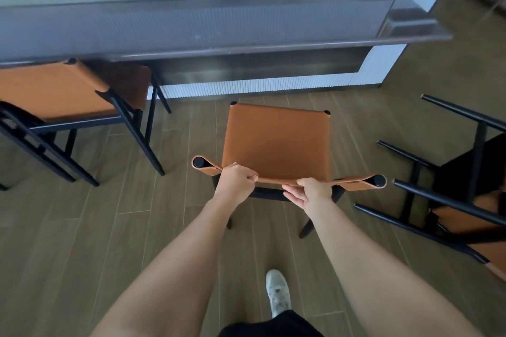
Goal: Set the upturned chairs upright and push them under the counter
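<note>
Upright tan chair (276, 139) stands on the wood floor (109, 227), just short of the counter (246, 44) edge. Left hand (235, 182) grips its backrest top and right hand (309, 191) pinches it. Second chair (54, 90) sits partly under the counter's left end. Third chair (487, 164) lies overturned on the right.

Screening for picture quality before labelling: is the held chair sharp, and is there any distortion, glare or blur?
Head view: the held chair, the left hand and the right hand on its backrest are sharp; head view: wide-angle bending bows the front edge of the counter and splays the floor planks; head view: soft sheen on the counter's metal band, no harsh glare; head view: top corners look smeared.
</note>
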Demonstrator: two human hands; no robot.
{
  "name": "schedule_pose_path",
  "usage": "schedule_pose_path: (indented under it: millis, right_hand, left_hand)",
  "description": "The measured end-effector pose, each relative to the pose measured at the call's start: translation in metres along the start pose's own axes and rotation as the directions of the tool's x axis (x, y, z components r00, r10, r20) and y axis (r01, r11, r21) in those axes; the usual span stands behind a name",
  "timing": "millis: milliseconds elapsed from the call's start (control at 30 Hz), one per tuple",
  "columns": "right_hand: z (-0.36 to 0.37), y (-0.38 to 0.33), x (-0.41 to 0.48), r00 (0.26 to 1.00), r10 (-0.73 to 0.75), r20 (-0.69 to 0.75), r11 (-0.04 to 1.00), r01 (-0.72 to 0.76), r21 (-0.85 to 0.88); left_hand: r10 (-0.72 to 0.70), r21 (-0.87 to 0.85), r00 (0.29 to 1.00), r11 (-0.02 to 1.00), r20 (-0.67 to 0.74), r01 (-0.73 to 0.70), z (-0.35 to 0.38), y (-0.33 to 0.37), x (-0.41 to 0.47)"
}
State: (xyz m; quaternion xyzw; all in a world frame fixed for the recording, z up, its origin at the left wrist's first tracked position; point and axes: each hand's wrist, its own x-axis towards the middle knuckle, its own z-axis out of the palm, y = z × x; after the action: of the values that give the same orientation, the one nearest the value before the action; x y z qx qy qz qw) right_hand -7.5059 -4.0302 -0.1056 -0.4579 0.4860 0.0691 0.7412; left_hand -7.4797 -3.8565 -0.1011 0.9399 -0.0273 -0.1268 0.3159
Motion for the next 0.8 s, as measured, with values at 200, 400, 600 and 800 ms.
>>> schedule_pose_path:
  millis: [200,400,600,800]
  right_hand:
    - [0.029,-0.031,0.028,0.998,0.025,-0.061,1.000,-0.025,0.009]
    - [0.030,-0.031,0.033,0.995,0.025,-0.099,1.000,-0.026,-0.008]
    - [0.031,-0.037,0.026,0.995,0.043,-0.089,0.999,-0.045,-0.020]
    - [0.029,-0.042,0.022,0.996,0.058,-0.066,0.996,-0.062,-0.060]
  left_hand:
    - [-0.086,-0.086,0.996,0.993,-0.032,0.083,-0.002,0.009,0.043]
    - [-0.069,-0.065,0.996,0.996,-0.048,0.066,-0.003,0.010,0.044]
    - [-0.097,-0.097,0.995,0.991,-0.029,0.094,-0.004,0.010,0.047]
    - [-0.100,-0.129,0.994,0.987,-0.048,0.093,-0.004,0.012,0.046]
